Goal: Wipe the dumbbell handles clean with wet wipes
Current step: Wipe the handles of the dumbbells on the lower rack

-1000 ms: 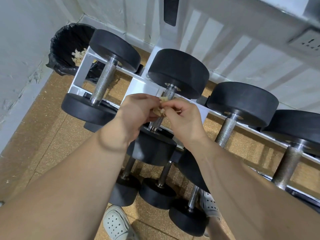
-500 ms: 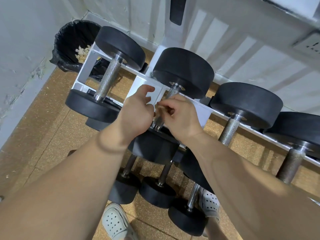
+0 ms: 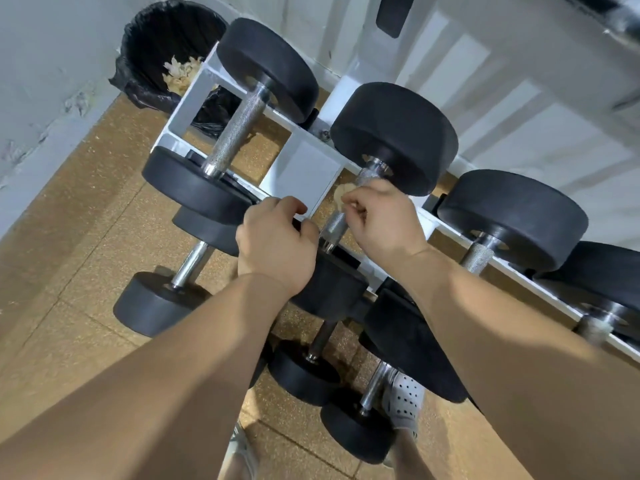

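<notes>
Both forearms reach forward from the bottom edge. The left hand (image 3: 277, 244) shows its back, with fingers (image 3: 306, 232) and thumb curled in; whatever lies under them is hidden, so I cannot tell if it holds anything. The right hand (image 3: 381, 220) sits just right of it, its fingers (image 3: 356, 206) bent and pinching a crumpled beige wipe (image 3: 343, 195) against the dumbbell handle (image 3: 334, 226).

Below the fingers, past the wrists, a white perforated shoe (image 3: 405, 400) stands beside smaller dumbbells (image 3: 304, 372) on the speckled floor. The left knuckles cover part of the near weight head (image 3: 332, 289). Beyond the fingertips runs the white rack (image 3: 304, 171), with another dumbbell (image 3: 239, 126) to the left of the fingers and one (image 3: 512, 216) to their right. Farthest left, a black-lined bin (image 3: 145, 46) holds used wipes (image 3: 180, 71).

The handle is knurled grey metal, showing only between the two hands and just past the right fingers, where it meets the far black head (image 3: 394, 136).
</notes>
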Available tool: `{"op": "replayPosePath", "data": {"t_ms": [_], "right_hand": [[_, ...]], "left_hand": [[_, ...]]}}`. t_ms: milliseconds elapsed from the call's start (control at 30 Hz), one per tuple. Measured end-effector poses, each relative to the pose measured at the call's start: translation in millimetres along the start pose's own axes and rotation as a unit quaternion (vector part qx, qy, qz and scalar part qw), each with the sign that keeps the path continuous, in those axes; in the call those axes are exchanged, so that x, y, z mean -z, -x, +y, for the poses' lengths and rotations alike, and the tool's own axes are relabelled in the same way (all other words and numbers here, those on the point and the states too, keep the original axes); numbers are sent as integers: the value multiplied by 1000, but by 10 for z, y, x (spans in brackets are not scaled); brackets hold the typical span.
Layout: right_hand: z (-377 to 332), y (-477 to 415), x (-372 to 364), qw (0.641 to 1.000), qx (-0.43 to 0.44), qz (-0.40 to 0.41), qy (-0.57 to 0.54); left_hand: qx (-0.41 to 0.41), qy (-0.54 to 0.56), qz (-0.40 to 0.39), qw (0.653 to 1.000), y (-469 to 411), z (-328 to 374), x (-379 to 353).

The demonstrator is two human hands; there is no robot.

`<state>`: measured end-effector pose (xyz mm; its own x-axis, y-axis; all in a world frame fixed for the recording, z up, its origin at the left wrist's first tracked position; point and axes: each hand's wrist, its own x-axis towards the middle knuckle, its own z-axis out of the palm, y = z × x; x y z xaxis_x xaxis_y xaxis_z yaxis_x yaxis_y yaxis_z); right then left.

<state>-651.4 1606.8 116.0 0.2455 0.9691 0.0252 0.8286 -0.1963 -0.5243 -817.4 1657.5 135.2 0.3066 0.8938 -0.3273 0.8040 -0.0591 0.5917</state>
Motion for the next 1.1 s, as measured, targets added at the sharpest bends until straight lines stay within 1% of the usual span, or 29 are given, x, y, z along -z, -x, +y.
{"op": "replayPosePath", "data": {"t_ms": [100,133,267,333,367,467,533,600,667,733,767,800,867,900,933,1033,1100], "right_hand": [[-44,142,24,998,44,-55,0],[-27,132,36,997,47,-60,-10],[83,-86,88,998,-15,-15,-58],[72,-54,51,997,-43,-11,-64],[48,3,22,997,-45,-15,-65],[-32,195,-31,998,-1,-33,-53],[-47,149,11,998,18,-51,-43],[-5,1,72,998,-1,-53,-41],[64,-93,84,998,-25,-35,-49],[67,-51,57,998,-29,3,-49],[45,20,25,999,-14,10,-40],[7,116,-14,1000,11,-4,-26],[-35,272,-49,995,70,-74,-3],[-15,264,-17,992,84,-92,2],[15,196,35,993,81,-83,-2],[113,-65,187,1000,-7,-4,-25],[114,-109,179,999,-32,16,-35]], "left_hand": [[1,9,2,1000,13,20,5],[0,10,5,1000,8,14,1],[-1,19,4,1000,-1,-17,-10],[1,22,5,1000,5,-19,-12],[1,23,7,1000,10,-17,-18],[1,27,13,1000,20,-7,-35],[2,31,19,999,21,-5,-40],[0,33,20,999,16,-5,-34],[-2,34,18,999,13,-5,-21],[-4,37,16,999,10,-1,-16],[-5,38,17,999,11,1,-16],[-6,37,20,999,11,-1,-21],[-6,37,27,999,11,-8,-31],[-8,36,29,999,13,-12,-34],[-10,34,29,999,11,-15,-36],[-16,32,23,999,11,-14,-33],[-21,33,23,999,14,-6,-20]]}}
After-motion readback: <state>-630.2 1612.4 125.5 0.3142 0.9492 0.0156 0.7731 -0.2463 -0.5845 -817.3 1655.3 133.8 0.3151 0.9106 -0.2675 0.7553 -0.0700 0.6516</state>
